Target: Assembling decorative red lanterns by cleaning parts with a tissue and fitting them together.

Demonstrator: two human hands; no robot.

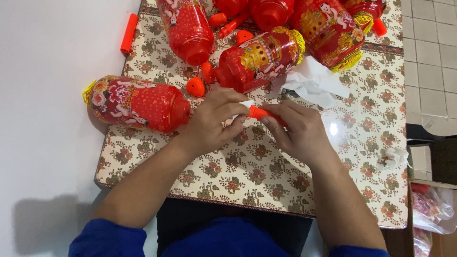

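Orange plastic, a short stick (261, 113), sits pinched between both hands over the middle of the worktop (266, 190). The right hand (297, 131) is curled around its right end, fingers folded over it so most of the length is hidden. The left hand (214, 121) is closed at the stick's left tip, thumb and fingertips nipping a small white scrap (245, 104) there; whether that scrap is tissue or tape I cannot tell.

Just beyond the hands, a crumpled white tissue (312, 83) lies against the nearest red lantern (259, 59), which lies on its side with its neck pointing left. Left of the hands another lantern (138, 103) lies flat, its open end facing them. At the far edge several more lanterns (190, 28) are piled, at least four, some cut off by the frame.

Loose orange pieces are scattered between the lanterns: a small cap (195, 87), a second cap (244, 36) and another stick (128, 32) at the far left edge. A small wad of tissue (392, 157) sits near the right edge.

Judging from this, work is at an early or middle stage: one stick is in hand, and none of the lanterns visibly carries a stick, while several orange pieces remain loose.
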